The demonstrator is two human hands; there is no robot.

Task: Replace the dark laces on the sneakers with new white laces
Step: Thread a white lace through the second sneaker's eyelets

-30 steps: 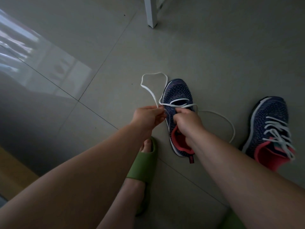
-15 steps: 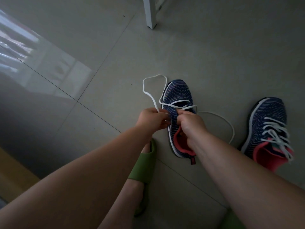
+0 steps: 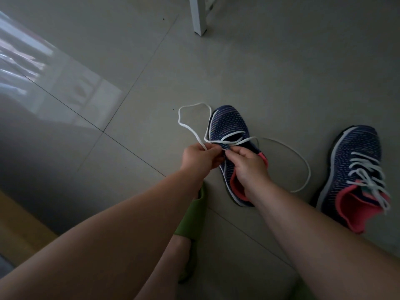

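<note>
Fingers (image 3: 213,151) of the left hand (image 3: 200,158) are pinching the white lace (image 3: 190,128) just at 9 o'clock of the near sneaker (image 3: 232,135), while the right hand (image 3: 249,164) is curling its fingers round the sneaker's tongue area, thumb pinching near the lace crossing. Loose lace is looping on the floor (image 3: 281,72) at 11 o'clock and trailing out toward 3 o'clock. Farther at 3 o'clock, the second sneaker (image 3: 357,161) is lying already laced in white. A green slipper (image 3: 192,215) is sitting at 7 o'clock; a white furniture leg (image 3: 199,16) is standing at 12 o'clock.
</note>
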